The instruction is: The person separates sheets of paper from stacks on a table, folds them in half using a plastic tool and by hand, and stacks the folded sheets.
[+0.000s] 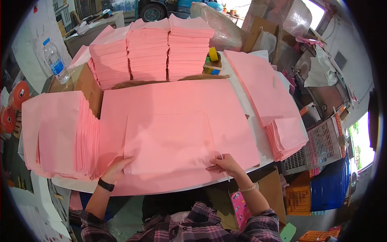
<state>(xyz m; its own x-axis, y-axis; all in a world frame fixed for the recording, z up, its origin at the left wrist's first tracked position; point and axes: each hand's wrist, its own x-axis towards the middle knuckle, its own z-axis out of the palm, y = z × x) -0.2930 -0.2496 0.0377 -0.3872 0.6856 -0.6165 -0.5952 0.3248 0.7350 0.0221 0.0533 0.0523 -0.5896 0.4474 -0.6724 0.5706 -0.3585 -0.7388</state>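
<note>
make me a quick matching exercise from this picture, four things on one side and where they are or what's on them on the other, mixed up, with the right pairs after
Things:
1. Left hand
2. Plastic bottle
3. Smaller pink piece
4. Right hand

Places and states:
A. Lying on the wide pink sheet, between the hands
B. Beaded bracelet on the wrist
C. Standing on the cardboard box
D. Black band on the wrist

Right pairs: 1-D, 2-C, 3-A, 4-B
</note>
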